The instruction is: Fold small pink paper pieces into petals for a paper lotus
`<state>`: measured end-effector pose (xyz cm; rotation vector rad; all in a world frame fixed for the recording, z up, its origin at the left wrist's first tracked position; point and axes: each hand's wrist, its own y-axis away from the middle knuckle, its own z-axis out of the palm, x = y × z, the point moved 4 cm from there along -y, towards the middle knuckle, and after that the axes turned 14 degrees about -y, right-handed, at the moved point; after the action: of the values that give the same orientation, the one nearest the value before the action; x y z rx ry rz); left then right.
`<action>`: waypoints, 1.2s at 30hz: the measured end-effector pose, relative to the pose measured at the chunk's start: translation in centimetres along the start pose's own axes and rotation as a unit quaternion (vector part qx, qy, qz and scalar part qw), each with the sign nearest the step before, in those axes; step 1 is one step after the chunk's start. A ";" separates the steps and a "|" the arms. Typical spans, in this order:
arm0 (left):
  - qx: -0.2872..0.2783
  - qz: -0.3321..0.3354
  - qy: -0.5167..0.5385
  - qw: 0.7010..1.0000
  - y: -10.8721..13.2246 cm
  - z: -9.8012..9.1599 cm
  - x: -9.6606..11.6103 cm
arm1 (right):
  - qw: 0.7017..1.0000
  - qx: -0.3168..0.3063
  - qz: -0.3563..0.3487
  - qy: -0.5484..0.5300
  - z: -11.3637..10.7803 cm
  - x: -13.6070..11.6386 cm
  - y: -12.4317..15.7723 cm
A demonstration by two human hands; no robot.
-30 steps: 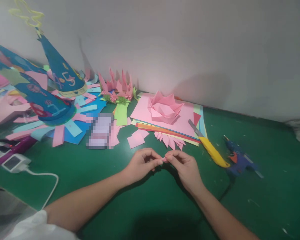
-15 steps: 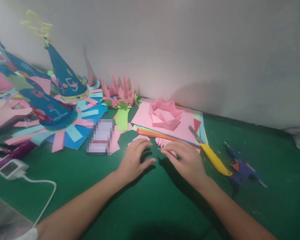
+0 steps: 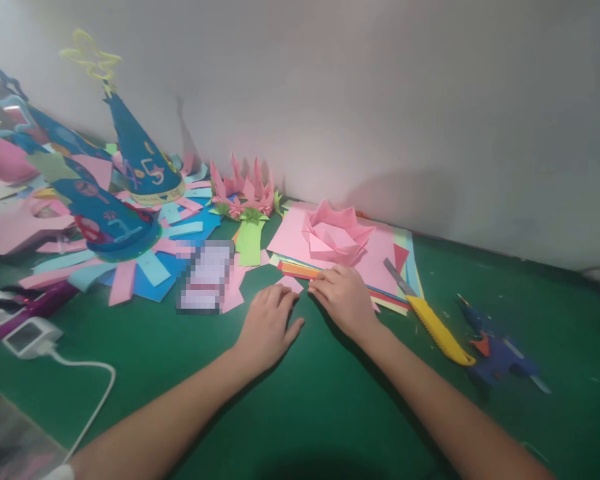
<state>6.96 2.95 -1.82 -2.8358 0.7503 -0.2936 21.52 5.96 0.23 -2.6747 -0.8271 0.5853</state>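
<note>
My left hand (image 3: 267,328) rests on the green table, thumb apart from the fingers, its fingertips beside a small pink paper piece (image 3: 291,285). Close by on the right, my right hand (image 3: 344,300) lies with its fingers spread low at the front edge of a stack of coloured paper (image 3: 287,235). Nothing shows in either hand. A folded pink paper flower (image 3: 337,233) sits on the stack. Just left of it stands a pink paper crown (image 3: 243,193) with green leaves, a green strip (image 3: 251,243) in front.
Blue cone hats (image 3: 143,157) with paper strips fill the left side. A blurred phone (image 3: 207,277) lies left of my hands. A yellow-handled knife (image 3: 440,330) and a blue glue gun (image 3: 503,353) are at right. A white cable (image 3: 113,373) runs at lower left.
My right hand has moved forward and left and its pinch has opened out. My left hand has lowered slightly beside the pink piece. The view has shifted a little.
</note>
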 end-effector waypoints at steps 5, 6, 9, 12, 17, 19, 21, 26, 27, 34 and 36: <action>-0.014 0.006 -0.041 0.999 0.1 -0.2 0.2 | 0.999 -0.018 0.012 0.031 0.2 -0.4 0.2; -0.019 0.008 -0.045 0.999 0.1 -0.2 0.2 | 0.999 -0.018 0.015 0.037 0.3 -0.4 0.3; -0.028 0.019 -0.035 0.999 0.1 -0.1 0.3 | 0.998 -0.012 0.034 0.052 0.4 -0.3 0.7; -0.030 0.025 -0.015 0.999 0.2 0.0 0.4 | 0.998 0.007 0.060 0.030 0.4 0.1 0.9; -0.015 0.026 0.039 0.999 0.3 0.1 0.3 | 0.994 0.044 0.085 -0.060 -0.7 -0.3 1.3; -0.004 0.031 0.084 0.996 0.2 0.1 0.2 | 0.992 0.058 0.080 -0.083 -1.3 -1.2 1.7; 0.006 0.046 0.139 0.989 0.1 0.0 0.1 | 0.991 0.038 0.059 -0.114 -1.4 -2.4 2.3; 0.015 0.065 0.239 0.969 0.1 -0.4 -0.1 | 0.977 -0.038 0.091 -0.189 0.1 -4.4 4.9; 0.013 0.067 0.245 0.967 0.1 -0.4 0.0 | 0.974 -0.044 0.108 -0.194 0.4 -4.4 5.5; -0.016 0.121 0.272 0.955 0.3 -0.8 0.8 | 0.960 -0.013 0.145 -0.238 0.5 -4.4 8.2; -0.014 0.125 0.276 0.953 0.3 -0.9 0.9 | 0.954 -0.006 0.149 -0.259 0.7 -4.2 8.1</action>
<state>7.36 2.13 -0.93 -2.6492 1.2080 -1.0641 21.90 -2.90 -2.17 -2.7059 -0.5358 1.3992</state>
